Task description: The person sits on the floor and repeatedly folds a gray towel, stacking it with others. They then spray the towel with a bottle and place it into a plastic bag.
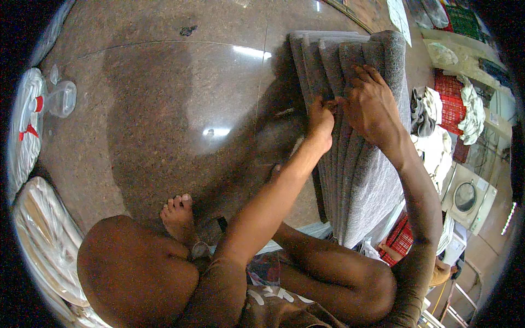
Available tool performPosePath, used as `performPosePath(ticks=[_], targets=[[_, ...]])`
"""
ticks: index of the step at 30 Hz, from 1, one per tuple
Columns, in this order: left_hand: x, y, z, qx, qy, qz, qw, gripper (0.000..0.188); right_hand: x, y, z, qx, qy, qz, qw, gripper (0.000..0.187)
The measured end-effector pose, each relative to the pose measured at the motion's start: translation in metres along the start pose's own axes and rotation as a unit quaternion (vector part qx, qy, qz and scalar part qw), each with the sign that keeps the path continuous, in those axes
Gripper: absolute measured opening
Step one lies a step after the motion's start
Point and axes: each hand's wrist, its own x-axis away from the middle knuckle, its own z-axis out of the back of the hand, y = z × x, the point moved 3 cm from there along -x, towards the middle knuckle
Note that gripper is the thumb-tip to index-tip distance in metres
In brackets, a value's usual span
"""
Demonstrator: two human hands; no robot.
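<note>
A long pile of grey folded cloth point(363, 180) lies in front of me and to the right, its layers overlapping with rounded folds. At the pile's left edge, my left hand point(321, 124) is closed, with thumb and fingers pinching a layer of the cloth. My right hand point(373, 106) rests across the top of the folds, its fingers bent but apart. The right thumb side comes close to the left fingertips. What lies under the right palm is hidden.
Clear plastic jug point(61, 99) and plastic-wrapped bundles point(46, 240) stand at the left. Red crates point(449, 101), white cloths point(435, 153) and a front-loading washing machine point(466, 195) are on the right. My bare foot point(179, 218) rests on the brown stone floor point(147, 136).
</note>
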Motion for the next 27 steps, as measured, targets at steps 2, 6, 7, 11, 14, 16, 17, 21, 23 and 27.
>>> performPosePath(ticks=[2, 6, 7, 11, 14, 16, 17, 21, 23, 27], targets=[[-0.005, 0.003, 0.002, -0.135, 0.02, -0.033, 0.99, 0.034, 0.0, 0.002, -0.004, -0.002, 0.034, 0.012, 0.999, 0.025], [-0.016, -0.006, 0.012, -0.27, 0.077, -0.142, 0.949, 0.03, -0.003, -0.004, 0.005, -0.021, 0.083, 0.027, 0.996, 0.027], [-0.016, -0.007, 0.012, -0.246, 0.066, -0.133, 0.958, 0.033, -0.001, -0.003, 0.003, -0.021, 0.115, 0.039, 0.992, 0.027], [-0.008, -0.004, 0.002, -0.16, 0.022, -0.098, 0.982, 0.039, 0.001, -0.001, -0.003, 0.004, 0.123, 0.029, 0.992, 0.028], [-0.012, -0.008, 0.006, -0.163, 0.072, -0.121, 0.977, 0.038, 0.002, 0.002, -0.004, -0.013, 0.097, 0.023, 0.995, 0.029], [-0.035, -0.019, 0.017, -0.024, 0.068, -0.074, 0.995, 0.036, 0.0, -0.005, 0.004, 0.003, 0.103, 0.033, 0.994, 0.028], [-0.043, -0.022, 0.019, 0.036, 0.054, -0.043, 0.997, 0.036, 0.001, -0.006, 0.004, 0.008, 0.104, 0.033, 0.994, 0.028], [-0.067, -0.019, 0.027, 0.061, -0.056, 0.01, 0.997, 0.04, 0.001, -0.003, -0.001, -0.006, 0.12, 0.039, 0.992, 0.029], [-0.074, -0.023, 0.037, -0.023, -0.044, 0.007, 0.999, 0.037, -0.001, -0.006, 0.0, -0.004, 0.133, 0.051, 0.99, 0.029], [-0.069, -0.023, 0.041, -0.078, -0.038, -0.048, 0.995, 0.029, 0.0, -0.005, -0.002, -0.009, 0.052, 0.026, 0.998, 0.028]])
